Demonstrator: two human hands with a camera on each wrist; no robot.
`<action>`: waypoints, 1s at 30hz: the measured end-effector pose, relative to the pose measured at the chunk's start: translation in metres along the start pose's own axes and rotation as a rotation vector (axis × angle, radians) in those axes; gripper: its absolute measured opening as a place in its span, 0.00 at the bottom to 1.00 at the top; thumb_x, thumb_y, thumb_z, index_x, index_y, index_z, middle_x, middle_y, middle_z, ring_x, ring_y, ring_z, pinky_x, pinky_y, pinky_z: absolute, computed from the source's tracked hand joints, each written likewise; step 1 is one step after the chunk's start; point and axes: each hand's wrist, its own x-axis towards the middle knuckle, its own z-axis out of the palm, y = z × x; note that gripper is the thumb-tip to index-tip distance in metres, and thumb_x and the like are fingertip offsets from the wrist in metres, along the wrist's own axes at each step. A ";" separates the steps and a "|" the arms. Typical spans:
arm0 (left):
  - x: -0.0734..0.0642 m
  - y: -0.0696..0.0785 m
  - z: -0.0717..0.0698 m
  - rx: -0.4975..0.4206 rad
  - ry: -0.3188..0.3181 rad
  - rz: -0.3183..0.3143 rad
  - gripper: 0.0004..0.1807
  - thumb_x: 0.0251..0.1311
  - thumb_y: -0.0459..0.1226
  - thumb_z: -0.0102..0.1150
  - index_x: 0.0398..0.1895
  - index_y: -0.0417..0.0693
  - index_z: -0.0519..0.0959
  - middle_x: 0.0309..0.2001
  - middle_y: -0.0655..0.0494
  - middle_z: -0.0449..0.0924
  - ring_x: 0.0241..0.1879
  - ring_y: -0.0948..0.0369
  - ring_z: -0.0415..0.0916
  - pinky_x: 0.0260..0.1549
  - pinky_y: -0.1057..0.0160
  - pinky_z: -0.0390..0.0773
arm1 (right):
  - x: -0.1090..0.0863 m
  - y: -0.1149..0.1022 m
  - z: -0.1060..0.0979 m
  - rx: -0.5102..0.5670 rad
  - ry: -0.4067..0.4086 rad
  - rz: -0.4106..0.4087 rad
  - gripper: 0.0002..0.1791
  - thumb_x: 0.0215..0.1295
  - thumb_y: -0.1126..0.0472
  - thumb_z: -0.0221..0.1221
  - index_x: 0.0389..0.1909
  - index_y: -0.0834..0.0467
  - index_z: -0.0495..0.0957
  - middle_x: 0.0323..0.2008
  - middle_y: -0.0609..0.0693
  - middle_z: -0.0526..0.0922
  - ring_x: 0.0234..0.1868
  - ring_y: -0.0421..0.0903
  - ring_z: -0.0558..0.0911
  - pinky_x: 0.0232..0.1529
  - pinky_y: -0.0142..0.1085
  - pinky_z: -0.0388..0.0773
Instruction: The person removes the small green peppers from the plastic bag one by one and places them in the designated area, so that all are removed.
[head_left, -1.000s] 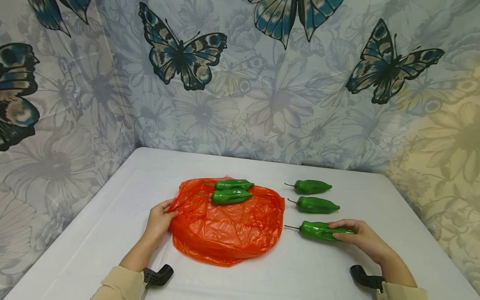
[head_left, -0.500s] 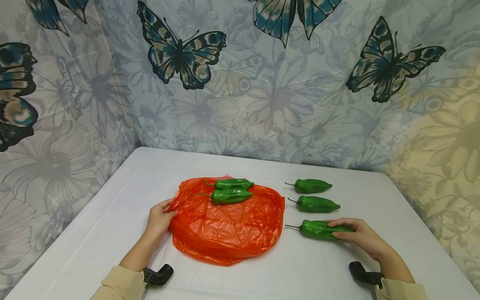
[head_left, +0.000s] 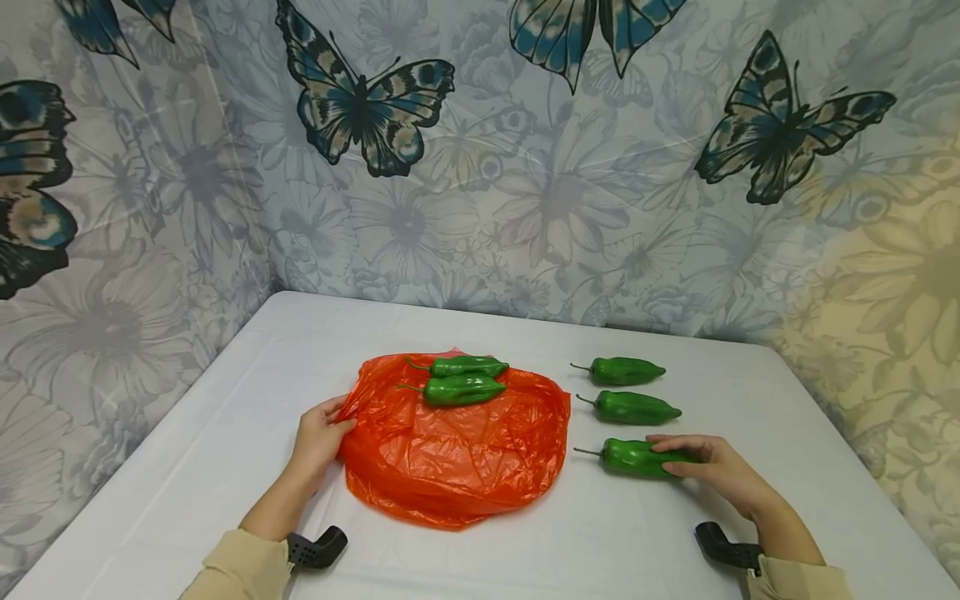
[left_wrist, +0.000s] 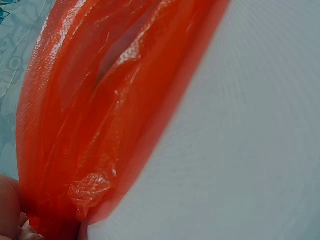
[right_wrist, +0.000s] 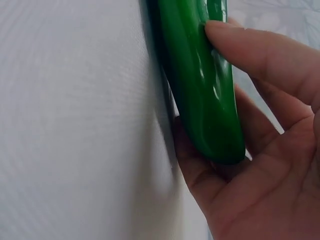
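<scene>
At the left side of a red plastic bag (head_left: 457, 450), my left hand (head_left: 318, 437) pinches its edge; the left wrist view shows the bag's film (left_wrist: 120, 115) gathered at the fingers. My right hand (head_left: 708, 468) grips the tip end of a green pepper (head_left: 633, 458), stem pointing left, low over the table. In the right wrist view the thumb lies on the upper side of that pepper (right_wrist: 202, 85), with fingers round its far side. Two more green peppers, a rear one (head_left: 472, 366) and a front one (head_left: 463, 390), lie on the bag's far part.
Behind the gripped pepper, two others lie in a column on the white table (head_left: 360, 325): a middle pepper (head_left: 633, 408) and a far pepper (head_left: 626, 371). A butterfly-patterned cloth wall (head_left: 555, 208) rises along the table's back edge.
My right hand and its pepper have shifted very slightly left. The left hand, the bag and the other peppers stay in place.
</scene>
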 end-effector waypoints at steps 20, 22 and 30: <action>0.000 0.000 0.000 0.006 -0.006 -0.002 0.24 0.63 0.27 0.46 0.64 0.32 0.64 0.60 0.32 0.68 0.56 0.51 0.70 0.43 0.72 0.78 | 0.001 0.000 0.002 -0.064 0.076 -0.015 0.19 0.58 0.59 0.61 0.48 0.65 0.78 0.50 0.37 0.81 0.49 0.17 0.67 0.46 0.18 0.64; 0.000 0.000 -0.001 0.006 -0.007 -0.002 0.24 0.63 0.27 0.46 0.64 0.32 0.63 0.60 0.32 0.68 0.56 0.50 0.70 0.44 0.71 0.78 | 0.001 0.000 0.002 -0.067 0.081 -0.012 0.19 0.58 0.58 0.61 0.49 0.64 0.78 0.50 0.38 0.81 0.49 0.17 0.67 0.46 0.18 0.64; -0.001 0.000 -0.001 -0.003 -0.009 -0.004 0.24 0.63 0.27 0.46 0.64 0.32 0.63 0.61 0.32 0.67 0.56 0.51 0.69 0.43 0.73 0.77 | 0.001 0.000 0.003 -0.070 0.097 0.013 0.21 0.57 0.57 0.62 0.49 0.64 0.78 0.51 0.35 0.80 0.49 0.15 0.65 0.46 0.17 0.62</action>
